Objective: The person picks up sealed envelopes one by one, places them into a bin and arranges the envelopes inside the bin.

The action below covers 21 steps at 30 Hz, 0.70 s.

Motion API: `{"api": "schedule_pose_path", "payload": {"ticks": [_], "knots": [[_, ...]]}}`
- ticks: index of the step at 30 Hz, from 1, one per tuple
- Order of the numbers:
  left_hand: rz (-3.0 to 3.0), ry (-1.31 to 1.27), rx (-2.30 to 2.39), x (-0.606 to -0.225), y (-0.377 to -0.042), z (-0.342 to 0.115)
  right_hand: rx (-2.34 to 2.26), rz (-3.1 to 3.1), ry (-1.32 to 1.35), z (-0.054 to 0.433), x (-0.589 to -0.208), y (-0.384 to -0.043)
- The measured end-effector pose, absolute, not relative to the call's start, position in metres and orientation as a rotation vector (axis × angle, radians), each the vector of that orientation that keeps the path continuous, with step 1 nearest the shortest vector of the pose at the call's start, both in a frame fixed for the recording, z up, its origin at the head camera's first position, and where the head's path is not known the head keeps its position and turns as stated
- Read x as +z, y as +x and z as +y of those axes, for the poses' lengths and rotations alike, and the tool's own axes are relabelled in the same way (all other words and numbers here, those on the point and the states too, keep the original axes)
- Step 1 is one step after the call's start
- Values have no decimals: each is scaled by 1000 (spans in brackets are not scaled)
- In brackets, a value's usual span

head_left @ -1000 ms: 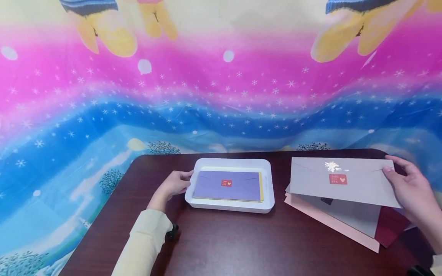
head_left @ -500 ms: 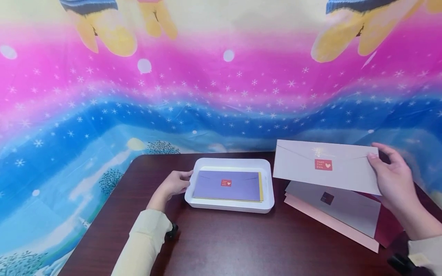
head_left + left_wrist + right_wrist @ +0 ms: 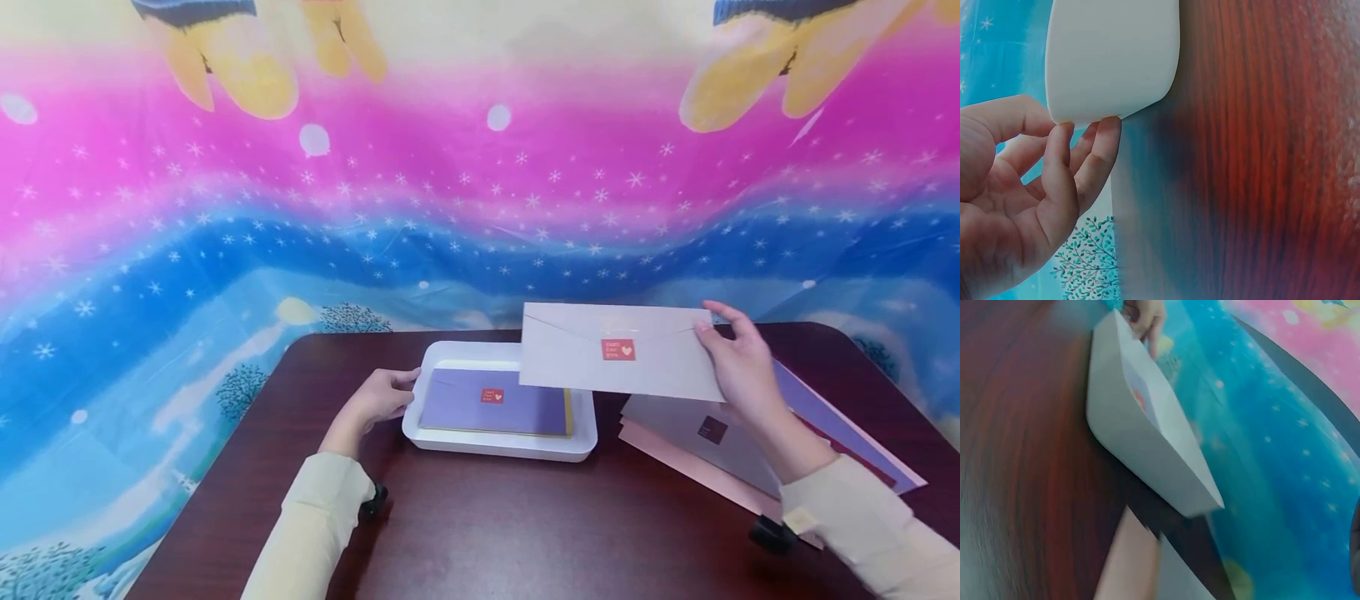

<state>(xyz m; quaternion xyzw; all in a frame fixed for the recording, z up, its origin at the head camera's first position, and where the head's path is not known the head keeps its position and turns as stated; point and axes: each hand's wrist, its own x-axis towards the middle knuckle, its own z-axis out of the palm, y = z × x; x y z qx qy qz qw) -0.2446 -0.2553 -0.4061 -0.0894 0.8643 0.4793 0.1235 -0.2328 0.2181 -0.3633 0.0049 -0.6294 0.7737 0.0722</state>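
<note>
In the head view my right hand [image 3: 742,358] pinches the right end of a pale grey envelope [image 3: 562,346] with a red heart sticker, thumb on its front. The envelope hangs tilted above the table, overlapping the right end of a white tray [image 3: 495,448]. Inside the tray lies a purple envelope [image 3: 457,408] with a yellow one [image 3: 569,417] showing beneath. My left hand [image 3: 382,398] holds the tray's left end; in the left wrist view, fingertips [image 3: 1109,125] meet the tray wall [image 3: 1110,56]. The right wrist view is blurred.
Right of the tray, under my right arm, several envelopes lie fanned: a grey one [image 3: 667,425] with a dark sticker, a pink one [image 3: 675,462], a purple one [image 3: 832,421]. The dark wooden table [image 3: 465,525] backs onto a printed curtain [image 3: 450,208].
My right hand has carried the pale grey envelope up and leftward from the fanned envelopes to the tray's right end. The left hand and tray have stayed put.
</note>
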Motion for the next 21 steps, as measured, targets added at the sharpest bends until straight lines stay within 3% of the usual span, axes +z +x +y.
{"api": "schedule_pose_path", "payload": {"ticks": [21], "knots": [[2512, -230, 1429, -405, -243, -256, 2189, -2197, -38, 120, -399, -249]]}}
